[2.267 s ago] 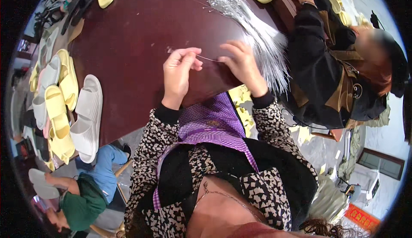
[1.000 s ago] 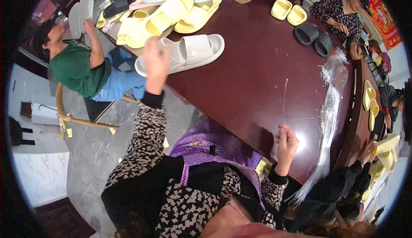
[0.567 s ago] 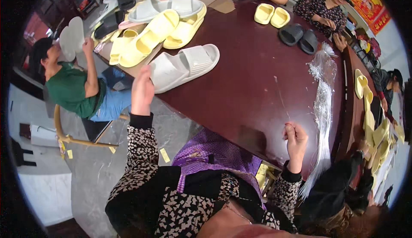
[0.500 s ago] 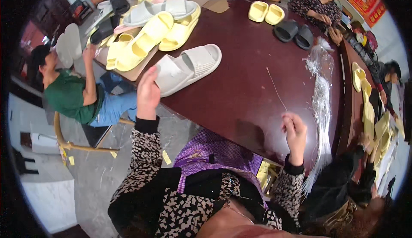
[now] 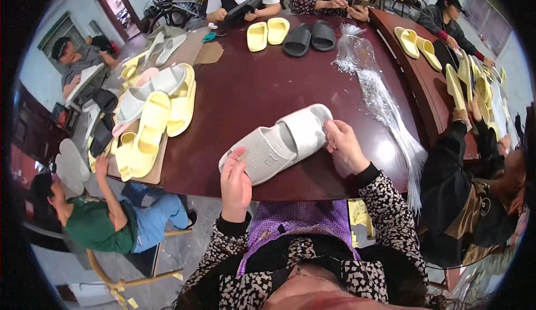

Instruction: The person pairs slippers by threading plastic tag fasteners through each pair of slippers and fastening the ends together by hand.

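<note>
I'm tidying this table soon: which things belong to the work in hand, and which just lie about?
In use:
grey slippers, left hand and right hand at opposite ends
probably the thin strands, near the right hand

Apparently lying about:
yellow slippers, far edge
black slippers beside them
slipper pile at left

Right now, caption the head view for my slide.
Left hand and right hand hold grey slippers by opposite ends at a dark red table.
</note>
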Motion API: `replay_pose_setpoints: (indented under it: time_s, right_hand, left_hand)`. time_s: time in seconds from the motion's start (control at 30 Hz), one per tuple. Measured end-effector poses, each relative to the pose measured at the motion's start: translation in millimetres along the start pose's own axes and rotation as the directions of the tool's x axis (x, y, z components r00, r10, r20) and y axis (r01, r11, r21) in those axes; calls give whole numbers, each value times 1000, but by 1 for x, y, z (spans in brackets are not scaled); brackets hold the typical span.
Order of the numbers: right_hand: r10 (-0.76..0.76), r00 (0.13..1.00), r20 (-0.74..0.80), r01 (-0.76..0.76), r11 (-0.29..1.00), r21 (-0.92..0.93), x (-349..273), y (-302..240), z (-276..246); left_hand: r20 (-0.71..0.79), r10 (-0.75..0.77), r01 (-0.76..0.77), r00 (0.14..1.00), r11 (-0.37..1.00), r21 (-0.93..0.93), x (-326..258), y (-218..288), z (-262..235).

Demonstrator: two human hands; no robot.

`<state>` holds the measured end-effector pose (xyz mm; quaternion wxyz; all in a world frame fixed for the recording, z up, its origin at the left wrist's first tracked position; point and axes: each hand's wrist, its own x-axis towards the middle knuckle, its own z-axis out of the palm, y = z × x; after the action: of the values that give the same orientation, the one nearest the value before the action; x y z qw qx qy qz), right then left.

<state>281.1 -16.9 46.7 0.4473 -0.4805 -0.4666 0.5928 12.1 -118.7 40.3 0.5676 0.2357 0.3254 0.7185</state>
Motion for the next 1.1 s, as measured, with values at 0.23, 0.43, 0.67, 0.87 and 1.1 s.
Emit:
replay_pose_setpoints:
  time_s: [0.23, 0.43, 0.67, 0.87, 1.1]
  right_hand:
    - [-82, 973, -217, 72, 996, -57, 6, 24, -17]
    - [14, 996, -85, -9, 998, 60, 24, 16, -20]
    - [-74, 958, -278, 73, 997, -14, 11, -11, -28]
    - [-195, 926, -323, 125, 967, -223, 17, -41, -126]
    - [-46, 999, 23, 52, 881, -471, 23, -84, -109]
  left_hand:
    - [-33, -8, 8, 999, 1000, -12, -1, -12, 4]
    - [-1, -12, 12, 1000, 1000, 0, 13, -16, 7]
    - [-21, 102, -98, 995, 983, 153, 36, 3, -24]
    - [39, 101, -104, 994, 789, 605, 66, 59, -53]
    - [435, -176, -308, 883, 483, 819, 130, 49, -13]
